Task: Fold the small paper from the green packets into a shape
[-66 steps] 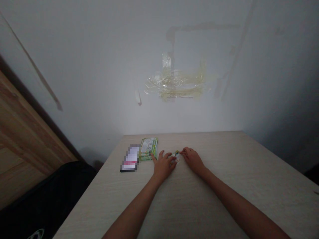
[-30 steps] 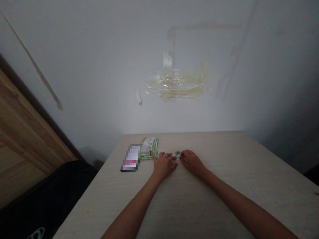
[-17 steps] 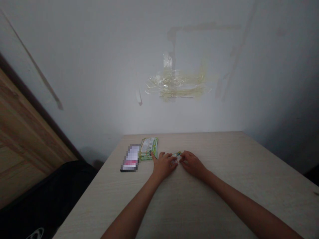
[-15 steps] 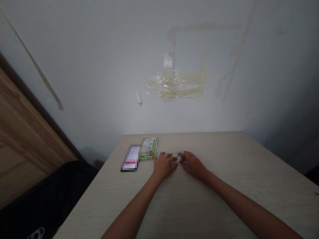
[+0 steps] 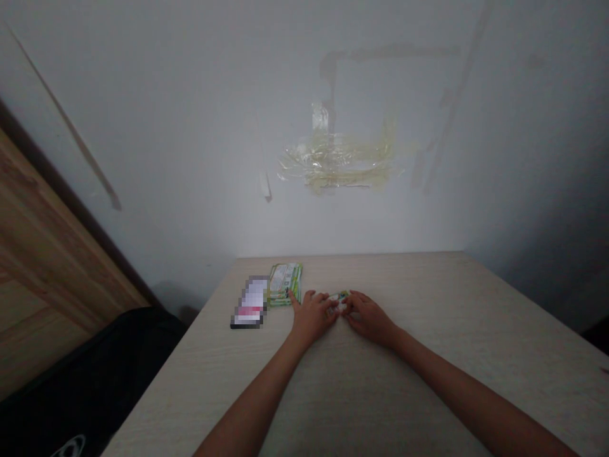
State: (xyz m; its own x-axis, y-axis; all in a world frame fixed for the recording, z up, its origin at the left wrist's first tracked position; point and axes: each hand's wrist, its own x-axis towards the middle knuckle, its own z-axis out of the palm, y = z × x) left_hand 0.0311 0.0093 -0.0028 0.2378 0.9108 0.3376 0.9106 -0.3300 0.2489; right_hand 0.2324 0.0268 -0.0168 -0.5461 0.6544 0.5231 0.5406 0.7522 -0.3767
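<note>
Both hands meet around a small green-and-white packet (image 5: 340, 296) at the middle of the table, and much of it is hidden behind fingers. My left hand (image 5: 314, 316) curls its fingers over the packet's left end, thumb side toward the stack. From the other side, my right hand (image 5: 367, 315) pinches the right end between thumb and fingers. Just left of my left hand lies a stack of flat green-and-white packets (image 5: 285, 284), printed on top. My left thumb stretches to the stack's lower right corner.
A phone (image 5: 250, 303) with a blurred-out screen lies left of the stack on the light wooden table (image 5: 428, 381). Behind the table rises a wall with peeling clear tape (image 5: 337, 162). A dark bag-like thing (image 5: 95, 374) and wooden panelling (image 5: 42, 273) stand at the left.
The packet between my hands shows a little more of its printed surface, and my right fingers have shifted slightly. The stack and the phone stay put.
</note>
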